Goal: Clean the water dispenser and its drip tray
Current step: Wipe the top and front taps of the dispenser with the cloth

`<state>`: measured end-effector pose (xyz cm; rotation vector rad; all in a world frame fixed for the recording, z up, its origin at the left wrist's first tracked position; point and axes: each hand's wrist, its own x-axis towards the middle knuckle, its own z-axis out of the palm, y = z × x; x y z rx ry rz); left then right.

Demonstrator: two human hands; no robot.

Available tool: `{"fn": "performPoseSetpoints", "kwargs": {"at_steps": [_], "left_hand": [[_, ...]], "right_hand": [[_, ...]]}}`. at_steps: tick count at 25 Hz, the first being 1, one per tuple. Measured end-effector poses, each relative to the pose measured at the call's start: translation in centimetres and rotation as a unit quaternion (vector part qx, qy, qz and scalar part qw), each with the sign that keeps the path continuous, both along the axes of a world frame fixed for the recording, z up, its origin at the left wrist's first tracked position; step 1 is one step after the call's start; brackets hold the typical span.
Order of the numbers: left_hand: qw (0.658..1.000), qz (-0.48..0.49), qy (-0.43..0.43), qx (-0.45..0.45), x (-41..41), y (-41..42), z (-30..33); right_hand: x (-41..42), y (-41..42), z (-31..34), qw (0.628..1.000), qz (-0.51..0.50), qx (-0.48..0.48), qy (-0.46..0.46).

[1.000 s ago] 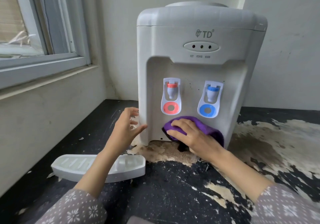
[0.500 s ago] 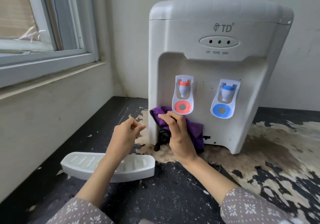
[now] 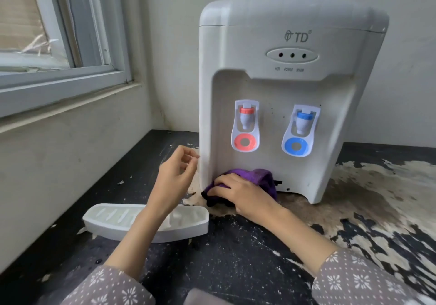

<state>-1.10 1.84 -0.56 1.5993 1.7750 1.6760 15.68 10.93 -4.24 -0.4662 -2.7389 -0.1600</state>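
Note:
A white tabletop water dispenser (image 3: pixel 290 87) stands on a black worn counter, with a red tap (image 3: pixel 246 125) and a blue tap (image 3: pixel 302 130) on its recessed front. My right hand (image 3: pixel 243 194) grips a purple cloth (image 3: pixel 257 178) and presses it against the bottom of the recess, at its left corner. My left hand (image 3: pixel 174 177) hovers just left of the dispenser's lower left edge, fingers loosely curled, holding nothing. The white drip tray (image 3: pixel 188 224) lies detached on the counter at the front left, partly hidden by my left forearm.
A window (image 3: pixel 59 33) with a grey frame and a pale wall ledge (image 3: pixel 70 125) run along the left. The counter (image 3: pixel 236 257) has peeled, pale patches to the right of the dispenser. A wall stands close behind the dispenser.
My right hand has slid the cloth down from beside the red tap to the bottom left corner of the recess. My left hand stays raised beside the dispenser. The view has shifted.

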Motion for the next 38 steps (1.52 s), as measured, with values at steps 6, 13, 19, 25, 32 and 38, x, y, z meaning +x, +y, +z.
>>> {"fn": "performPoseSetpoints", "kwargs": {"at_steps": [6,13,19,25,32,38], "left_hand": [[0.98,-0.188,0.068,-0.024,2.2,-1.8,1.3],[0.963,-0.239,0.115,0.042,9.2,-1.0,2.6],[0.974,-0.21,0.044,0.065,14.4,0.3,4.1],[0.98,-0.184,0.017,0.074,16.0,1.7,6.2],[0.968,-0.244,0.061,0.005,13.9,1.5,8.7],[0.968,-0.249,0.021,0.03,13.8,1.0,9.7]], "right_hand": [[3.2,-2.9,1.7,0.984,0.031,0.055,0.169],[10.5,-5.0,3.3,0.923,-0.036,0.005,0.384],[15.7,-4.7,5.7,0.917,-0.093,-0.082,0.379],[18.7,-3.9,7.8,0.896,-0.113,-0.296,0.311],[19.9,-2.4,12.4,0.915,-0.093,-0.239,0.312],[18.5,-3.6,14.7,0.797,-0.033,-0.411,0.441]]}}
